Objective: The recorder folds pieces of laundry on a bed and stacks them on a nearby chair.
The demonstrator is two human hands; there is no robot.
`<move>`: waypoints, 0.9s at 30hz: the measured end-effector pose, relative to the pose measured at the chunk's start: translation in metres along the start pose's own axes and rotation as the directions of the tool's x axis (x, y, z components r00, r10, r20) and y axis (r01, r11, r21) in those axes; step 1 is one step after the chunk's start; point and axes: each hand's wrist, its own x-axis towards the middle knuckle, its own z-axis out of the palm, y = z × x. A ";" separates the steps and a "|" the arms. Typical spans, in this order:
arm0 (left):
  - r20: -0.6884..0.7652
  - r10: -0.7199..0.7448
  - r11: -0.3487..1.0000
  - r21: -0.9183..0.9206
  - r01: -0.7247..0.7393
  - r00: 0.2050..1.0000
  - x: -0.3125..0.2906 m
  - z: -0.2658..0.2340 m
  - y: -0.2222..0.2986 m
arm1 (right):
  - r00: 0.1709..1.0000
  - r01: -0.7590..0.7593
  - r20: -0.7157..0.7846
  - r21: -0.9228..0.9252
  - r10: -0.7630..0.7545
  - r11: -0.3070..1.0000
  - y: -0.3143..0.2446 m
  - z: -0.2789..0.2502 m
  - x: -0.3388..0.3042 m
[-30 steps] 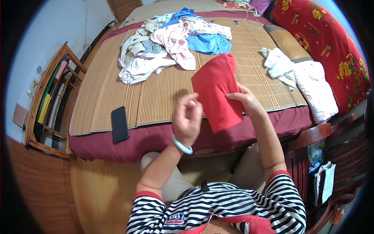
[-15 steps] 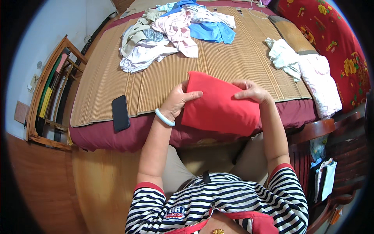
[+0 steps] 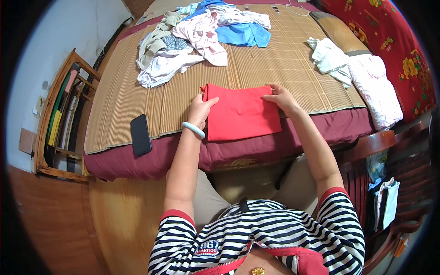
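A red cloth (image 3: 244, 114), folded into a near-square, rests at the bed's near edge, partly on the bamboo mat (image 3: 174, 103) and partly over the maroon sheet (image 3: 178, 160). My left hand (image 3: 200, 110), with a pale bangle on its wrist, grips the cloth's left edge, thumb on top and fingers out of sight beneath. At the far right corner, my right hand (image 3: 278, 97) pinches the cloth between thumb and fingers. Whether it is a garment cannot be made out. A black phone (image 3: 140, 135) lies left of my left hand.
A loose heap of clothes (image 3: 199, 39) covers the far left of the mat. On the right are a pale green garment (image 3: 329, 62), a folded white cloth (image 3: 376, 91) and a red flowered cover (image 3: 389, 50). A wooden chair (image 3: 380, 146) stands at the right, with folded clothes (image 3: 384, 204) on it.
The red cloth has gone from raised and tilted to lying flat on the bed edge, shifted a little left. Both hands moved with it, and the right hand is now at its far corner.
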 end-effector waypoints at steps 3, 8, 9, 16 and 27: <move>0.013 0.054 0.994 -0.092 -0.052 0.998 -0.007 0.005 0.005 | 0.995 0.098 -0.045 0.158 -0.093 0.983 -0.001 0.000 0.000; 0.151 0.190 0.943 -0.305 -0.137 0.970 -0.025 0.012 0.029 | 0.992 0.044 0.093 0.412 -0.090 0.910 -0.011 -0.022 -0.014; 0.174 0.207 0.931 -0.339 -0.139 0.963 -0.028 0.013 0.033 | 0.992 0.049 0.087 0.413 -0.093 0.909 -0.013 -0.022 -0.017; 0.304 0.317 0.906 -0.379 -0.191 0.899 -0.048 0.009 0.039 | 0.964 0.178 0.207 -0.030 -0.168 0.984 -0.053 -0.014 -0.054; 0.525 0.370 0.927 -0.260 -0.269 0.767 -0.104 0.056 0.076 | 0.829 0.531 0.157 -0.523 -0.537 0.666 -0.079 0.029 -0.137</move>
